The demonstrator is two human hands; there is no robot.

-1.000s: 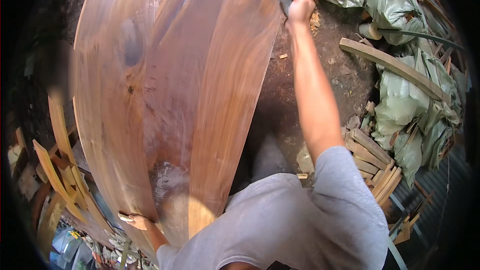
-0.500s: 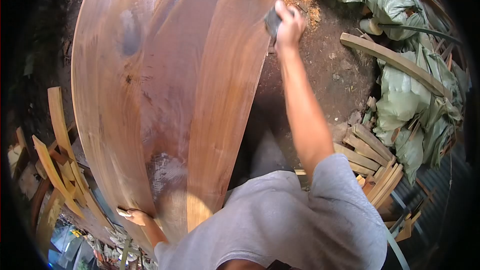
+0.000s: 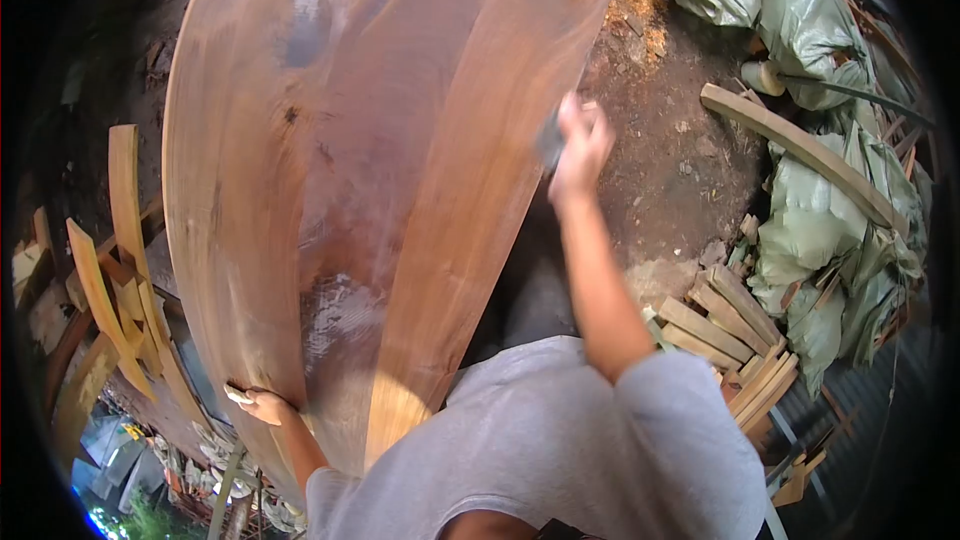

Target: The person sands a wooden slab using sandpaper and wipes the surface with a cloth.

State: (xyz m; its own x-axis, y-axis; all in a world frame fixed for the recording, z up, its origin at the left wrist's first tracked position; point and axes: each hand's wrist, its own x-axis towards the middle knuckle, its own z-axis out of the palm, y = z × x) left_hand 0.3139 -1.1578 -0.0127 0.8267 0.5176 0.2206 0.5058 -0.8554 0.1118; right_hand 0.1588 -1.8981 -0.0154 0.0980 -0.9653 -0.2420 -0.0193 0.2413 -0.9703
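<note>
A large wooden tabletop [image 3: 450, 180] of broad brown boards stretches out in front of me, with a dark knot and pale worn patches. My right hand [image 3: 582, 155] is wrapped round a dark grey piece of sandpaper [image 3: 550, 143] at the right edge of the wood; motion blurs both. At the near left edge, my left hand [image 3: 270, 407] rests on the wood, its fingers closed on a small whitish piece [image 3: 238, 395] whose kind I cannot make out.
Curved offcuts [image 3: 125, 190] lean at the left. To the right are orange shavings [image 3: 640, 10] on the dirt ground, a long curved timber [image 3: 800, 145], green plastic sacks [image 3: 815, 210] and a stack of short wood strips [image 3: 730, 310].
My right hand has come nearer to me along the right edge with the sandpaper. The view has shifted slightly. My left hand stays at the near left edge.
</note>
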